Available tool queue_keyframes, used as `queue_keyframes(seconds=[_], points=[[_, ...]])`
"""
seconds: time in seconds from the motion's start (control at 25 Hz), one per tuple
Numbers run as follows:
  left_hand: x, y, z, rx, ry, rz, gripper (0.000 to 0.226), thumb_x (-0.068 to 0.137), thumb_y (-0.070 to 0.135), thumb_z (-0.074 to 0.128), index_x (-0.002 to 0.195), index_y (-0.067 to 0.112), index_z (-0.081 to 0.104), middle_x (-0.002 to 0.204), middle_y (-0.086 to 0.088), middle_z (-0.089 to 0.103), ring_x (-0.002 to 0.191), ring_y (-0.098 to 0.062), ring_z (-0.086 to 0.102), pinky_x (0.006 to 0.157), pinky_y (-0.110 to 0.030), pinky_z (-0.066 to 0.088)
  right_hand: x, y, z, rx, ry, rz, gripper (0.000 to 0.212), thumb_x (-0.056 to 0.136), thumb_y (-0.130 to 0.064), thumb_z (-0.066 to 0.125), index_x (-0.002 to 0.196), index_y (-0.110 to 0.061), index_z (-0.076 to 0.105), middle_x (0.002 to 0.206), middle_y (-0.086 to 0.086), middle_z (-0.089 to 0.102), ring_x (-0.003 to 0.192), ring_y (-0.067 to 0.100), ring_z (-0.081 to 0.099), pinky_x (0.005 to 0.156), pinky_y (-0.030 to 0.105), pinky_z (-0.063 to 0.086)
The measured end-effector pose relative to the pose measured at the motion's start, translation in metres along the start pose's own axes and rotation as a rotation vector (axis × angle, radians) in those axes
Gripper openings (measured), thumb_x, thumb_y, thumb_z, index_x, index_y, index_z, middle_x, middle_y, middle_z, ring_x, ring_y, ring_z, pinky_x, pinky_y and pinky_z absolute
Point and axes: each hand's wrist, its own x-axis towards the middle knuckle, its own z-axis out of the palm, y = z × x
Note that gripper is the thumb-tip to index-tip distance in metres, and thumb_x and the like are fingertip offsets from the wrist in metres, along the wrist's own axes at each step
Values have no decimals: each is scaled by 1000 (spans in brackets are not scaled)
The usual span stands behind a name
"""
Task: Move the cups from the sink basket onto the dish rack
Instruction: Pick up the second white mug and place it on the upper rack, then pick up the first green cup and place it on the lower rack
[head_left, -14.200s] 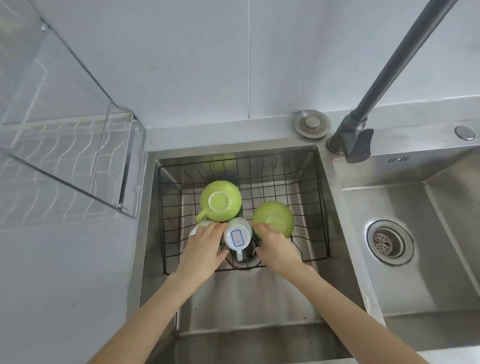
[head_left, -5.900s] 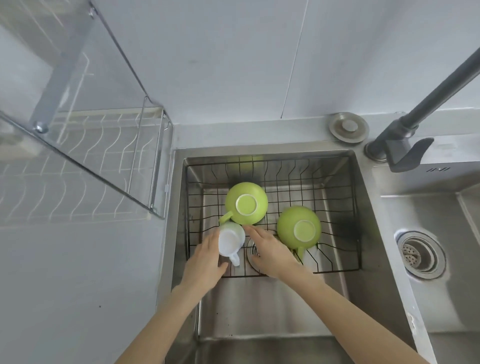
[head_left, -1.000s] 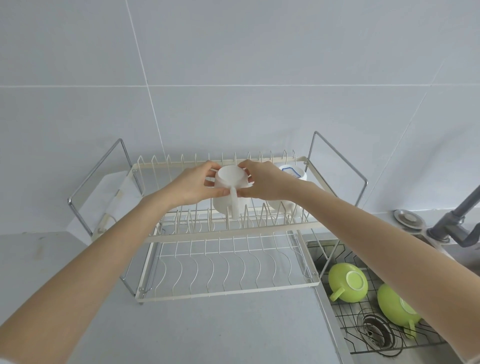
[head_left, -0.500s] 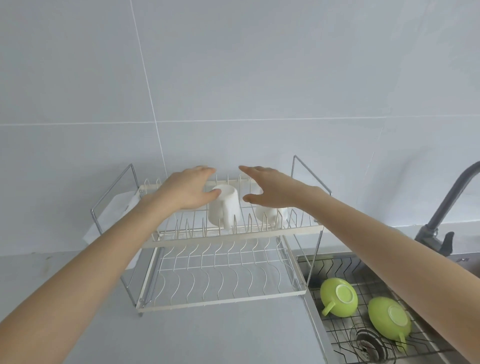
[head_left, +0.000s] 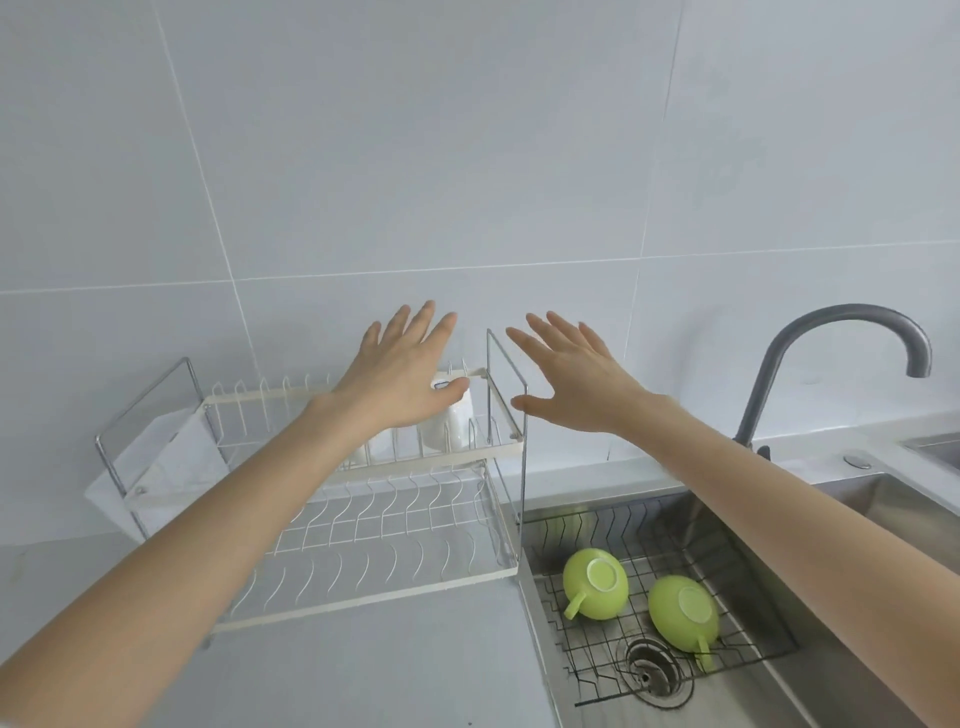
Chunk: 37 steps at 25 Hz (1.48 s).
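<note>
Light: bright, even, soft daylight
Shadows: faint, few
Focus: mostly sharp
Edges: wide-angle bending of tile lines

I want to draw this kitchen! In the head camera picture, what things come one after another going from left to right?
Dish rack → left hand → right hand → first green cup → second green cup → faucet.
</note>
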Motion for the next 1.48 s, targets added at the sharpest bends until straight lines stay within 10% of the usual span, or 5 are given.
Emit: queue_keyframes(seconds=[1.48], points=[[83, 275, 262, -211, -542, -17, 78, 89, 49, 38, 144, 19, -8, 156, -12, -13, 144, -30, -13, 118, -48, -3, -116, 299, 201, 236, -493, 240, 84, 86, -43, 54, 148, -20, 3, 159, 8, -1, 147, 25, -7, 120, 43, -2]])
